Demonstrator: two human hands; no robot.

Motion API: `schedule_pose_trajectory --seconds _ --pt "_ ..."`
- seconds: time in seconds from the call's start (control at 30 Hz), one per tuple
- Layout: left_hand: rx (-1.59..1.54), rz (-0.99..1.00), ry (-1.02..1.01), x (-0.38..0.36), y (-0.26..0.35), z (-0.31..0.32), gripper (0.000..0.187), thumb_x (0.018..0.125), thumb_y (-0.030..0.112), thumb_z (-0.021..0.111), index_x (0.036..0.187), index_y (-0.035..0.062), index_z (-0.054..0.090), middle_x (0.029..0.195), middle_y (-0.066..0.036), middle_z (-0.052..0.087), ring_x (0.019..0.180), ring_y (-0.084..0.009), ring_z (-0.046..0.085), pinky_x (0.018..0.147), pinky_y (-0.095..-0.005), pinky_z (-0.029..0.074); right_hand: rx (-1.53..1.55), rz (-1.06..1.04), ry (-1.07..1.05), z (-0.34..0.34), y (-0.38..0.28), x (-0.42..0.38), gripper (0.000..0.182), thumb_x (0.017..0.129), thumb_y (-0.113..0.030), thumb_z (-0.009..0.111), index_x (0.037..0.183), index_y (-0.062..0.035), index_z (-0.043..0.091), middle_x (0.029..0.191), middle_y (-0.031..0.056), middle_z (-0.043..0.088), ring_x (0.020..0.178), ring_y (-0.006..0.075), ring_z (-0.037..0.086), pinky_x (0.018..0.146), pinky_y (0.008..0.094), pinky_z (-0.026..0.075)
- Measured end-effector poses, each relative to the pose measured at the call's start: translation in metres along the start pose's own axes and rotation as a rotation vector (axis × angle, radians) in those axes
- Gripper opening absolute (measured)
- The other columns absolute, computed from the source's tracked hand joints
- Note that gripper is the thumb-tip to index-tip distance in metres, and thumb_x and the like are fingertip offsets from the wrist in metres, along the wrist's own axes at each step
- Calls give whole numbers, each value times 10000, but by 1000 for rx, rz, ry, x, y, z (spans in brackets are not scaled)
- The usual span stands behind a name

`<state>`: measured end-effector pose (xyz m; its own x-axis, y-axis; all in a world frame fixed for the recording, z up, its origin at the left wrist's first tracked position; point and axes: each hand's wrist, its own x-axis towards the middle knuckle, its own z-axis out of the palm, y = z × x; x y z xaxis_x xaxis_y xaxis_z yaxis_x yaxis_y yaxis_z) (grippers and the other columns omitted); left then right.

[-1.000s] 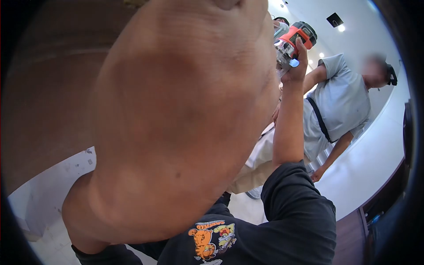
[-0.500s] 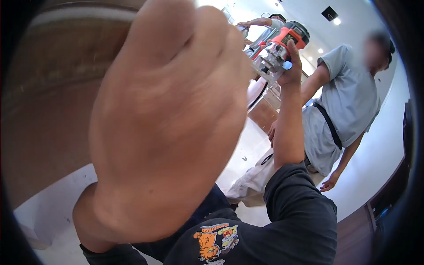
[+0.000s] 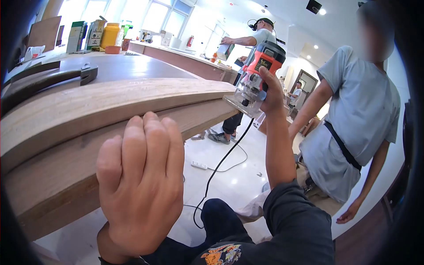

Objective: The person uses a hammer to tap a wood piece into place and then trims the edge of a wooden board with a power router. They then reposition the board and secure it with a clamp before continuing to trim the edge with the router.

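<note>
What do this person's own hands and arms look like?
The left hand and right hand show no gloves or rings. The right sleeve is black, short and loose, on a shirt with an orange cartoon print.

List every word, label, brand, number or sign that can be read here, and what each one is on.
No text can be read with certainty.
Orange-and-black power tool in the right hand: dark label, too small to read.
Green-and-white can: label too small.
Can beside it: marks and print, too small.
Black shirt: cartoon print, cut off at the bottom edge, with no readable lettering.
</note>
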<state>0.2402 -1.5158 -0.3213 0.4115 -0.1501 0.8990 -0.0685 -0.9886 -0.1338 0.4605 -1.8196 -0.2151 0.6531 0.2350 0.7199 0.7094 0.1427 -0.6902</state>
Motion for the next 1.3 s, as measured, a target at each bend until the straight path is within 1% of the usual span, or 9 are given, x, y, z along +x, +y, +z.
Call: schedule_pose_trajectory --seconds 0.1,0.3,0.4,0.8,0.97,1.07,1.2,1.23,1.3 --pt "74 55 146 7 6 26 317 844 204 547 1074 36 685 1077 -106 674 1062 -220 608 967 -376 374 -12 -23 -4 -10 7 3 551 924 -295 669 1341 9 475 1150 174 654 943 219 686 822 370 590" --pt "38 -3 -35 6 13 21 411 859 225 651 1222 36 627 1225 -104 637 1175 -248 569 1032 -404 329 76 -22 58 -12 21 4 509 864 -247 725 1259 -20 497 1003 94 630 855 186 664 774 351 569" --pt "51 15 -25 7 11 22 411 863 241 643 1220 38 631 1218 -105 642 1162 -254 578 1030 -405 331 7 -47 13 -13 18 4 549 899 -303 677 1305 15 491 1090 167 662 926 240 690 816 374 591" --pt "43 -5 24 1 3 12 424 817 190 685 1215 55 631 1213 -82 641 1169 -232 582 1030 -399 340 6 -18 9 -7 7 3 488 921 -326 662 1230 35 550 1031 153 693 868 234 710 768 364 601" --pt "64 -24 88 -7 -6 -8 424 799 190 704 1208 100 639 1208 -34 634 1175 -203 576 1040 -388 344 64 6 -36 4 -10 -1 467 928 -341 641 1207 26 567 1020 209 701 895 308 723 786 457 621" --pt "99 1 169 -13 -13 -20 422 784 180 717 1197 123 645 1181 -14 634 1161 -193 579 1028 -378 364 81 39 2 20 -31 -10 344 910 -255 670 1152 -30 576 899 98 682 782 207 698 699 368 603" --pt "134 58 222 -14 -22 -11 427 766 169 736 1183 132 648 1151 -7 635 1135 -183 585 1006 -378 395 103 19 -41 31 -33 -13 316 929 -265 639 1139 -34 590 910 117 698 776 229 708 696 381 605" --pt "137 64 233 -18 -22 -13 427 768 169 737 1183 132 648 1151 -5 635 1135 -182 584 1007 -377 395 73 30 -99 7 -32 -8 484 920 -349 638 1213 28 563 1027 226 699 957 362 713 847 505 601" --pt "137 75 249 -23 -21 -18 425 770 169 740 1184 132 649 1150 -3 635 1134 -181 583 1009 -375 397 43 31 -124 4 -38 -9 492 920 -348 639 1226 27 553 1020 221 700 960 366 712 850 508 600"
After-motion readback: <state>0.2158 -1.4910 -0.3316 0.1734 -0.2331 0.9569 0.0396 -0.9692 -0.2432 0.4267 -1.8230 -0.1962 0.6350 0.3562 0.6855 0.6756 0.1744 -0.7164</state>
